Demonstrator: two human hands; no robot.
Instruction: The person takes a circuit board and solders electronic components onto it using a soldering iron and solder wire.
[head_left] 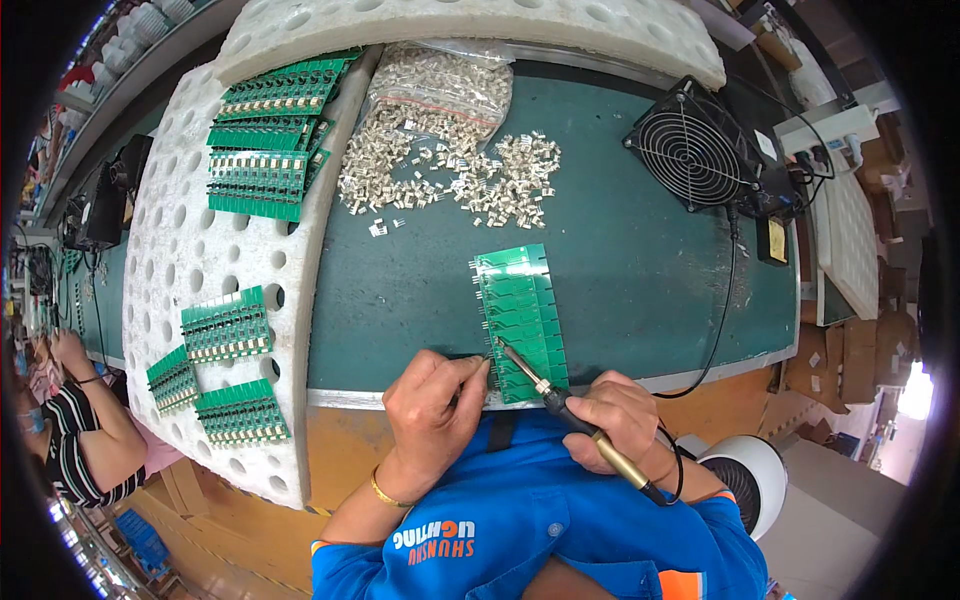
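Note:
A green circuit board (525,305) lies at the table's front edge, a row of pins sticking out along its left side. My right hand (617,418) grips a soldering iron (622,463) by its dark handle; the iron slants up and left, and its tip is at the board's left side. Beside that edge, my left hand (432,405) is closed in a pinch close to the pins. Whatever lies between its fingertips is too small to make out.
Loose white connectors (510,185) lie in heaps before a plastic bag (440,90) full of them. Finished-looking boards (258,180) rest on a white perforated foam sheet (165,250) at left. A black fan (690,145) stands at back right, its cable crossing the table. Another person (95,430) sits far left.

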